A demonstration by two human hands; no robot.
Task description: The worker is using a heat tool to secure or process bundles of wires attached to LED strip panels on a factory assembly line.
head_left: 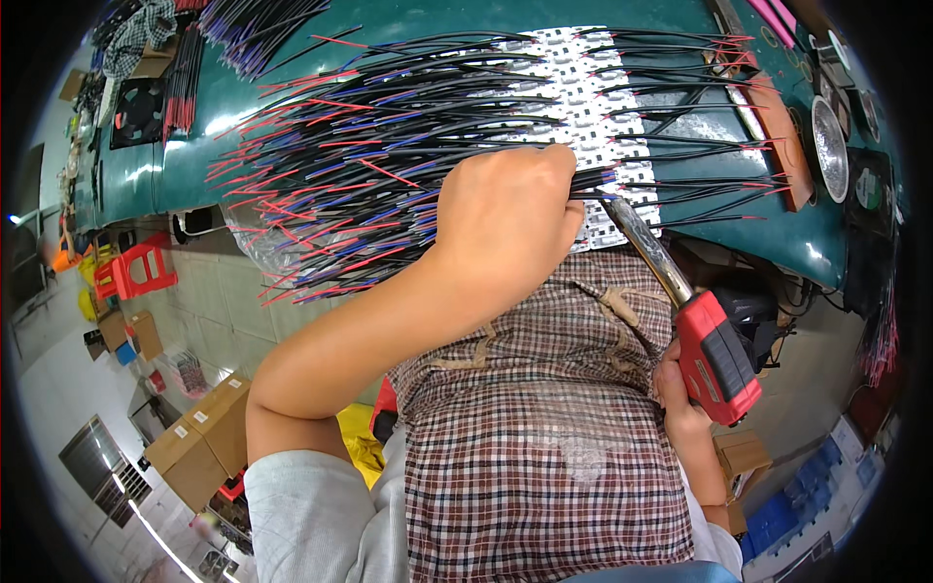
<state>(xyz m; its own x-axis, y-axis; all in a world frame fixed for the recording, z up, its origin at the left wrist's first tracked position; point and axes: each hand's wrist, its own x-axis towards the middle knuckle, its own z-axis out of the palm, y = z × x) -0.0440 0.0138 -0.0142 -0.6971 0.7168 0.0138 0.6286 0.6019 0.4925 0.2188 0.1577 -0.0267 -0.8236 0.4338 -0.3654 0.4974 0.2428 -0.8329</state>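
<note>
My left hand (510, 209) is closed in a pinch around a black cable (593, 180), whose end lies over the white circuit board panel (588, 126). A soldering gun with a red and black body (717, 360) is gripped from below in my right hand (675, 389). Its long metal barrel (649, 249) slants up to the left, and the tip is close to the cable's end; whether they touch I cannot tell. Many black cables with red and blue wire ends (360, 126) fan out left of the panel. Shorter rows of black cables (719, 146) stick out on its right.
The green table (292, 24) carries another wire bundle (258, 29) at the far left. Near its right edge lie a brown wooden strip (782, 146) and a round metal dish (829, 146). A red stool (146, 267) and cardboard boxes (199, 437) stand on the floor at the left.
</note>
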